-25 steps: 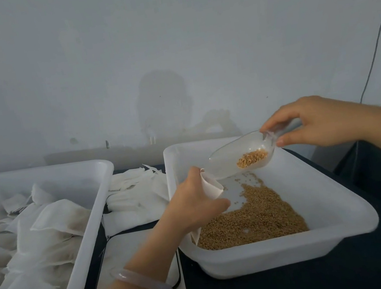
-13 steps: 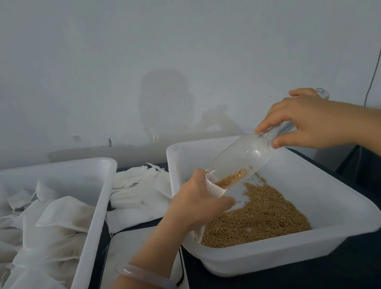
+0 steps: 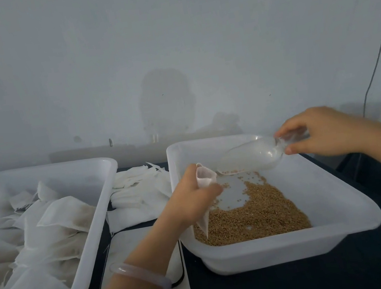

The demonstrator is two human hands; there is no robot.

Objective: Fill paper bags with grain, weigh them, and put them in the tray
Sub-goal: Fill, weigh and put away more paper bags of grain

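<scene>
Paper bag (image 3: 204,180) mid-frame, mouth open, pinched in left hand (image 3: 190,194) fingers; right hand (image 3: 323,132) fingers grip scoop (image 3: 249,157), nearly empty, at bag mouth; weighing on scale (image 3: 141,248) pending; left tray (image 3: 94,236) holds many filled bags

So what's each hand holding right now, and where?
Left hand grips the paper bag just below its open mouth; right hand pinches the clear scoop by its handle.
</scene>
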